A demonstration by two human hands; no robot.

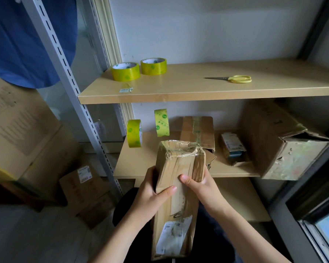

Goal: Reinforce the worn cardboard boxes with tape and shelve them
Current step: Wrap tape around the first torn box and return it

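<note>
**A long box held in two hands**

The wooden shelf is the biggest thing here. Just in front of it and lower is a long cardboard box. Its long side points away, its taped end toward the shelf. The left hand and right hand each grip a side of it.
</note>
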